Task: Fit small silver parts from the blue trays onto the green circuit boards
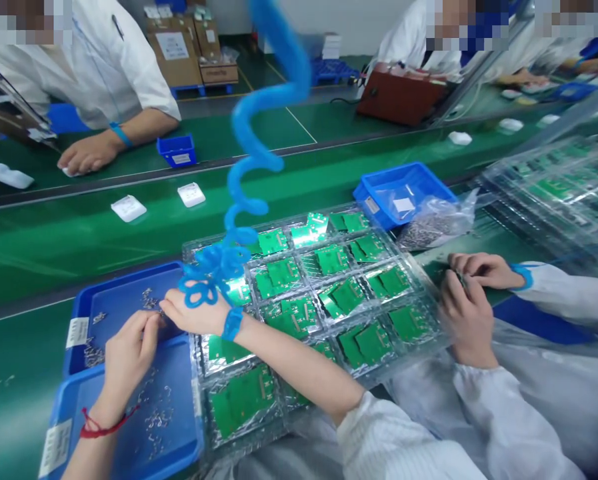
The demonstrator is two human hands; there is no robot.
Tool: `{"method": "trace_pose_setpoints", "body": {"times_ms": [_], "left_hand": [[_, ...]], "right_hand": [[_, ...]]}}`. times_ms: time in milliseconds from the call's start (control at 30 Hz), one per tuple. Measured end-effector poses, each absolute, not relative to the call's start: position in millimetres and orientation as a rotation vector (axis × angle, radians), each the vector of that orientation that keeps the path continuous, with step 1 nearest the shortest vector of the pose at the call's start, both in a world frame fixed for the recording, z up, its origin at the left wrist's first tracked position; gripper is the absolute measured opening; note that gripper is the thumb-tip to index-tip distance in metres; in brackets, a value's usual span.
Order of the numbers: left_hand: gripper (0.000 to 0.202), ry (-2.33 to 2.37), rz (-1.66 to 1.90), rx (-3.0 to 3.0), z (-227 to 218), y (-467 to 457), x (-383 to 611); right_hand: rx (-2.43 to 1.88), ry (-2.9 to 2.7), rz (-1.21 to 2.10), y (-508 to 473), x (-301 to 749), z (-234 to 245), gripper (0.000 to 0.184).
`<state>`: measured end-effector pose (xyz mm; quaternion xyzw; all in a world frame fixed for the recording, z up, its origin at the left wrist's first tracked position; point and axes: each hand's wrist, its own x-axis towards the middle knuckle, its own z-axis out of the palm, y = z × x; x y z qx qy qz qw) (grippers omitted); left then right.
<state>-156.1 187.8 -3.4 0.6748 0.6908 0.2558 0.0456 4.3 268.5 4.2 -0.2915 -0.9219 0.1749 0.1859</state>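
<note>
My left hand [129, 353], with a red string at the wrist, hangs over two stacked blue trays [113, 303] strewn with small metal parts [159, 420]. Its fingers curl towards my right hand [191, 313], and the fingertips of both meet in a pinch above the upper tray. What they pinch is too small to name. My right wrist wears a blue strap [233, 323], from which a blue coiled cord [251, 167] runs upward. Under my right forearm lies a clear blister tray [429, 293] of green circuit boards [346, 297].
A co-worker's two hands [471, 307] work at the blister tray's right edge. Behind lie a bag of metal parts [433, 227], a blue bin [403, 190] and stacked clear trays [553, 187]. White housings [129, 208] sit on the green conveyor. Another person's hand [86, 157] rests opposite.
</note>
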Motion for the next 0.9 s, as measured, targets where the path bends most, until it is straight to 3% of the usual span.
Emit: {"method": "trace_pose_setpoints", "body": {"times_ms": [167,367,600,733,900], "left_hand": [[0.029,2.126,0.765,2.020,-0.6,189.7,-153.6],[0.037,2.149,0.862,1.855,-5.3,190.7,-155.2],[0.030,2.235,0.968,1.884,0.4,191.7,-148.8],[0.027,2.159,0.986,1.965,4.8,190.2,-144.5],[0.027,2.163,0.966,2.040,8.5,186.2,-142.0]], "right_hand": [[-0.797,-2.550,0.399,266.5,0.4,4.3,0.032],[-0.938,-2.342,0.337,266.8,-12.9,-8.6,0.071],[-0.927,-2.277,0.289,260.9,-10.6,0.9,0.078],[-0.915,-2.321,0.307,257.9,-7.5,11.9,0.074],[-0.886,-2.414,0.380,259.2,-3.4,21.8,0.042]]}}
